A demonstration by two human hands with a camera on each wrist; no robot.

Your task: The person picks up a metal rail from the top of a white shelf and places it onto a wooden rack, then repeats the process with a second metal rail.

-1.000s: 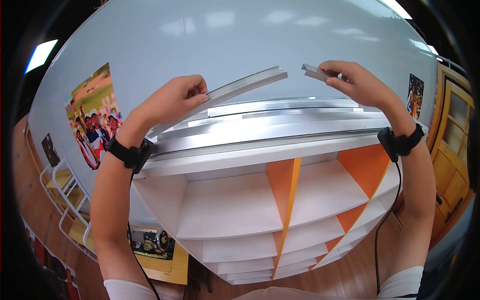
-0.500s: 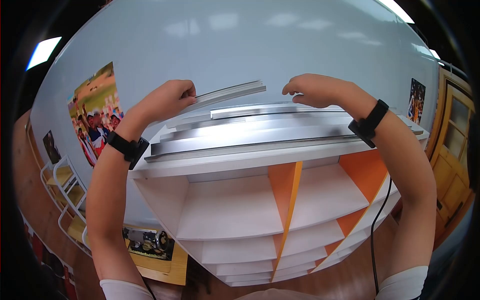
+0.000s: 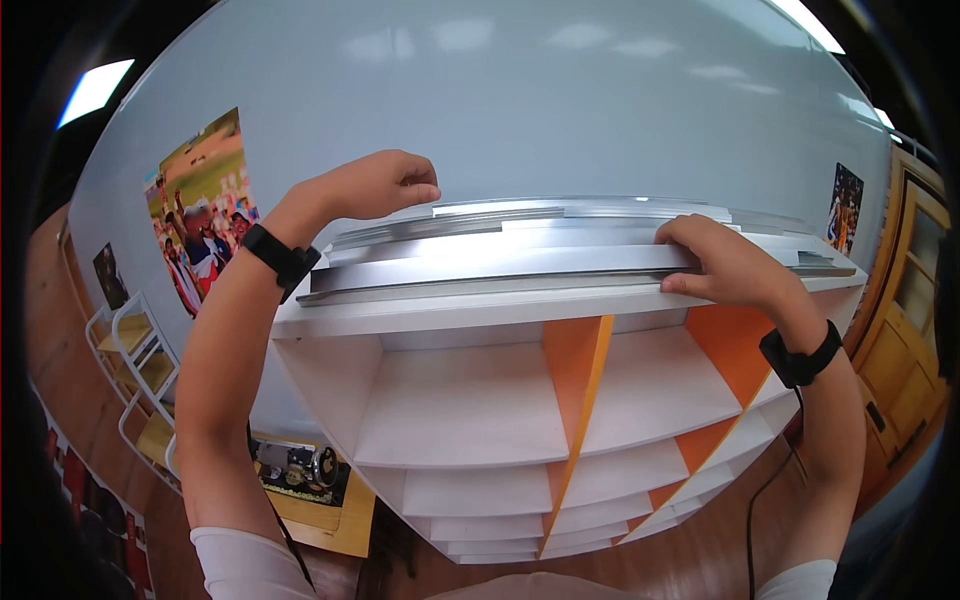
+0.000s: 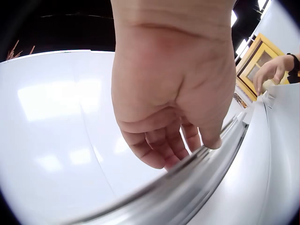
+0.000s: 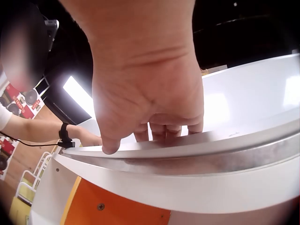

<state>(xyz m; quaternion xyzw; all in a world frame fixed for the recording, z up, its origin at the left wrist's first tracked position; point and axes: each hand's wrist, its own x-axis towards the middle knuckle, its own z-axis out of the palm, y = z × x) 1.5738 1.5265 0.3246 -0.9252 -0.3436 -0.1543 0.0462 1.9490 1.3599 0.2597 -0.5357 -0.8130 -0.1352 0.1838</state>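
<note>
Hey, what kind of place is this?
Perhaps a classroom or workroom, though that's a guess: there's a big whiteboard-like wall, a shelf unit with metal strips on top, and a poster.

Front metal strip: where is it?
In the head view, the front metal strip lies atop the white shelf unit, with the right hand at its right part.

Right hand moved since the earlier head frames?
Yes, down: the right hand was raised above the white shelf unit; now it is at the wide metal strip on its top.

Strips (image 3: 480,264) on shelf unit (image 3: 450,318) (board (image 3: 560,110) behind both); rack (image 3: 154,377) left, door (image 3: 905,340) right.
</note>
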